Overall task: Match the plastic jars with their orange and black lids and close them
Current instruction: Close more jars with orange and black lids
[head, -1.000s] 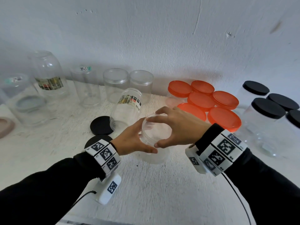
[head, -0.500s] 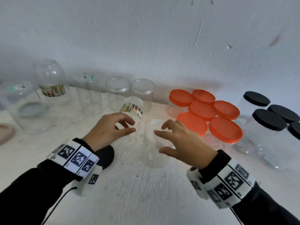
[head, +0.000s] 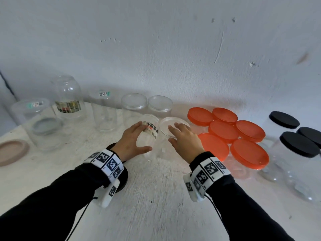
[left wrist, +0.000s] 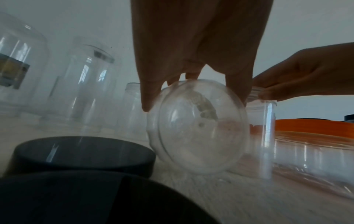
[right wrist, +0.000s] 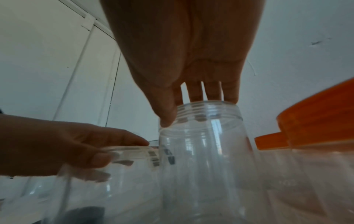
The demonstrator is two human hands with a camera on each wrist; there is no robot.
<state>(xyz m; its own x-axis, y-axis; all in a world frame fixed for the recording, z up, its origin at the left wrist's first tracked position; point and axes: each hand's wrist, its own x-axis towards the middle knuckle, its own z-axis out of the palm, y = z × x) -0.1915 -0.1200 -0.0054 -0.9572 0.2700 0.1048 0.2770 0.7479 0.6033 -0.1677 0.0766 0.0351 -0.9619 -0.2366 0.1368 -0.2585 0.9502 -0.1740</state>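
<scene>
looks like a plain home corner or storeroom: rough whitewashed wall [head: 156, 49], scuffed white table [head: 156, 206], rows of empty plastic jars [head: 104, 112]

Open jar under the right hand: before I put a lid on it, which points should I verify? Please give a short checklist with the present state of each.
1. Open jar stands upright on the table: ok.
2. Its mouth is bare, threads exposed: ok.
3. Right hand steadies it, with thumb and fingers on the rim: ok.
4. Left hand is free to fetch a lid: not ok; it grips the tilted labelled jar.
5. A loose black lid lies near, beside the left wrist: ok.
6. That lid fits this jar's mouth: cannot tell.
</scene>
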